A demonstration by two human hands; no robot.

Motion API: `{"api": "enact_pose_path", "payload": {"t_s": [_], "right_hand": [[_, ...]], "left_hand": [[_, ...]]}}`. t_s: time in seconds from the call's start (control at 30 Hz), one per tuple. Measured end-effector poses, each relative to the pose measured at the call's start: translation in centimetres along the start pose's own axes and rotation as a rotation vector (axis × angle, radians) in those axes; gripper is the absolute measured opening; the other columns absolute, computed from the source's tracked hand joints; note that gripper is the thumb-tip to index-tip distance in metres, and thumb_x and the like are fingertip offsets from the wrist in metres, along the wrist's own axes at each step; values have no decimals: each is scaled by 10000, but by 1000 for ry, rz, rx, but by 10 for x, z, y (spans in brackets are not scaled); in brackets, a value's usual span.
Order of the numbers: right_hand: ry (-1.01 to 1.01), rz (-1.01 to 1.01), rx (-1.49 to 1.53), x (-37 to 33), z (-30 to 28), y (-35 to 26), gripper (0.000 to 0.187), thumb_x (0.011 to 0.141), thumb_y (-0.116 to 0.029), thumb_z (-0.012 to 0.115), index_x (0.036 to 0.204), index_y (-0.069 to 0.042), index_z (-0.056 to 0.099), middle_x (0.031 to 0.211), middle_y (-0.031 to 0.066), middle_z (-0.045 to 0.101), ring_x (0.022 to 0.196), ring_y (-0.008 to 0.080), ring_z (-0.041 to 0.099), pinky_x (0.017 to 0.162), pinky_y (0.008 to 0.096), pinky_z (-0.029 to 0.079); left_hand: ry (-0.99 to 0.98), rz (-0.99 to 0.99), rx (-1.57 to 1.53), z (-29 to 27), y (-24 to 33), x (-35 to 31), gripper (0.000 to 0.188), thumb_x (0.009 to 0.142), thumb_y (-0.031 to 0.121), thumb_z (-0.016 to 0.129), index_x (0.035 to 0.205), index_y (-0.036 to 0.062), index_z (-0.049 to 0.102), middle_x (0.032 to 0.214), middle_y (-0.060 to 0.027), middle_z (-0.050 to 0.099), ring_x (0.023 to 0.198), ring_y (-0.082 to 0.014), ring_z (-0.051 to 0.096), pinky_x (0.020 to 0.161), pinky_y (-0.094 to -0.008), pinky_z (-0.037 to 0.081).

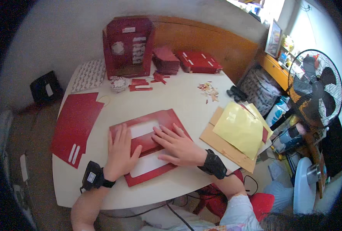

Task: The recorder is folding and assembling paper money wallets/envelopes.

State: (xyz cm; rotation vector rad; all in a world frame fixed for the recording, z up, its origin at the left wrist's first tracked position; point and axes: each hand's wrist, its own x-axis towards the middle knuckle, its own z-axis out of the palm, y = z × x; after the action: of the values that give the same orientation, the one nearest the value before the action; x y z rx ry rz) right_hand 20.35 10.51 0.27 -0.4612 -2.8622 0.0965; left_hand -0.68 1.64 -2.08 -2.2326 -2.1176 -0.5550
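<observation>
Red panel (144, 143) flat on white bench (171, 94)

Left grip (121, 152) and right grip (178, 147) rest released, fingers extended across the panel, at the bench's near middle. Yellow sheets (238, 127) lie right; a black fan (316, 86) stands beyond. Far left, a tall red box (126, 59) stands, contents unclear.

Head-worn fisheye view, down onto nearby hands (121, 156) and table (163, 94), rim seemingly blurred

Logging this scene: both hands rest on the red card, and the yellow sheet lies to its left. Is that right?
No, the head view shows the yellow sheet right of the red card; left hand and right hand rest there.
</observation>
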Motion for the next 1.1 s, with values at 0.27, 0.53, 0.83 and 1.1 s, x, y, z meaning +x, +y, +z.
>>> {"api": "enact_pose_path", "payload": {"t_s": [0.27,0.53,0.83,1.1], "right_hand": [[133,454,-248,-64,-51,55,436,822,-282,516,1156,-10,447,1172,163,491,1108,284,445,940,416,328],[-103,996,-394,-125,-52,103,778,775,-521,492,1286,31,292,1334,249,270,1252,364,244,1008,473,215],[-102,791,-221,-128,-43,86,742,779,-533,461,1274,4,331,1334,237,284,1252,364,249,1014,474,204],[52,772,-12,-133,-60,139,543,741,-372,589,1126,-3,486,1163,189,485,1083,342,447,922,421,338]], "left_hand": [[156,-133,17,3,-11,-3,592,851,326,433,1260,-82,302,1334,-273,244,1275,-371,182,1031,-525,50],[190,-76,9,-1,-12,2,560,850,294,445,1263,-58,309,1330,-268,251,1269,-385,180,1022,-547,46],[121,38,-108,-16,6,8,514,848,246,449,1265,-23,317,1364,-232,219,1290,-376,139,1042,-501,24],[65,319,-216,-17,43,27,416,789,195,518,1147,6,422,1253,-256,340,1205,-434,259,1000,-540,147]]}}
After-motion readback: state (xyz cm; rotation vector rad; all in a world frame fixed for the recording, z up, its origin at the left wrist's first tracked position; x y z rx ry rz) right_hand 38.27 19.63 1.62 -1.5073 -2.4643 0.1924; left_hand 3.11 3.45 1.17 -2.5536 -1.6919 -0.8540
